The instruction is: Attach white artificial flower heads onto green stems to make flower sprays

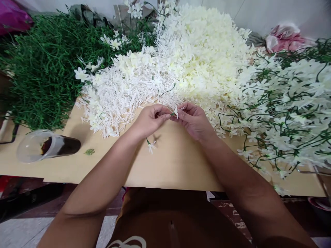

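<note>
Over the middle of the table, my left hand (pixel 152 119) and my right hand (pixel 193 120) meet fingertip to fingertip. Between them is a small white artificial flower (pixel 176 111) with a green base. My left thumb and forefinger pinch its green end, while my right fingers close on the white side. Below my left hand another white flower (pixel 151 147) shows on a short green stem; whether that hand holds it or it lies on the table is unclear. Just beyond my hands lies a heap of white stamen sticks (pixel 121 93) mixed with petals.
Green plastic stems (pixel 43 65) are piled at the left. Loose cream-white blossoms (pixel 207 44) form a tall heap at the back. Stemmed white flowers (pixel 287 110) spread over the right side. A clear plastic cup (pixel 33 146) joins a dark container (pixel 68 146) near the left front edge.
</note>
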`<action>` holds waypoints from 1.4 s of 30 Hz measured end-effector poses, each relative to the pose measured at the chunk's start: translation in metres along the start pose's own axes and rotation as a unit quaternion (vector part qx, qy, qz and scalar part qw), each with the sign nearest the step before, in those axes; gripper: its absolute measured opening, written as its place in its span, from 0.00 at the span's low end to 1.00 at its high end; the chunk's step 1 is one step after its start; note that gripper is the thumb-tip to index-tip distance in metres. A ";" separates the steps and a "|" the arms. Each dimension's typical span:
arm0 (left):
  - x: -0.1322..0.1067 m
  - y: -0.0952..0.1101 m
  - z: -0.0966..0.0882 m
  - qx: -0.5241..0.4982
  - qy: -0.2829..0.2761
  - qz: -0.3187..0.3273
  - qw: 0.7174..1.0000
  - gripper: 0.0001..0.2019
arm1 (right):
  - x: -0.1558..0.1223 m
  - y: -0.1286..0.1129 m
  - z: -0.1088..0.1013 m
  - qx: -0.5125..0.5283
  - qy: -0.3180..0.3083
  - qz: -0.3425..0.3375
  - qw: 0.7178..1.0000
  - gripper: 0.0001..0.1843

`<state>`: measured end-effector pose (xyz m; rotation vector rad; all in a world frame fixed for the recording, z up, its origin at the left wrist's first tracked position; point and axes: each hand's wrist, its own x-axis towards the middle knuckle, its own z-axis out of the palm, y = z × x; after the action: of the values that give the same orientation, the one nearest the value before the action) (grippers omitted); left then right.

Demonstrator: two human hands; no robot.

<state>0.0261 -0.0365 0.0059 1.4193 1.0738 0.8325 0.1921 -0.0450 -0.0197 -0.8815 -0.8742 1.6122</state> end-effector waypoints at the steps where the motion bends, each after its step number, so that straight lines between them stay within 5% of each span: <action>1: 0.000 -0.001 -0.001 -0.009 -0.005 -0.005 1.000 0.03 | -0.001 -0.001 0.001 0.008 -0.001 0.005 1.000 0.19; 9: -0.001 0.000 -0.003 -0.014 0.005 -0.038 0.999 0.07 | -0.002 -0.002 0.002 0.021 -0.001 0.001 1.000 0.18; 21: 0.001 -0.006 -0.002 0.012 0.011 -0.029 0.999 0.10 | -0.001 -0.001 0.002 -0.148 0.020 -0.065 0.987 0.20; 32: 0.004 -0.004 -0.001 0.058 -0.026 -0.023 0.998 0.05 | 0.002 0.004 -0.003 -0.169 0.005 -0.026 0.985 0.24; 42: 0.004 -0.006 0.001 0.110 -0.002 -0.044 0.993 0.09 | 0.000 0.009 0.001 -0.227 0.032 -0.066 0.971 0.21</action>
<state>0.0273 -0.0335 -0.0003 1.5418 1.2468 0.6633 0.1870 -0.0470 -0.0267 -1.1567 -1.2560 1.2803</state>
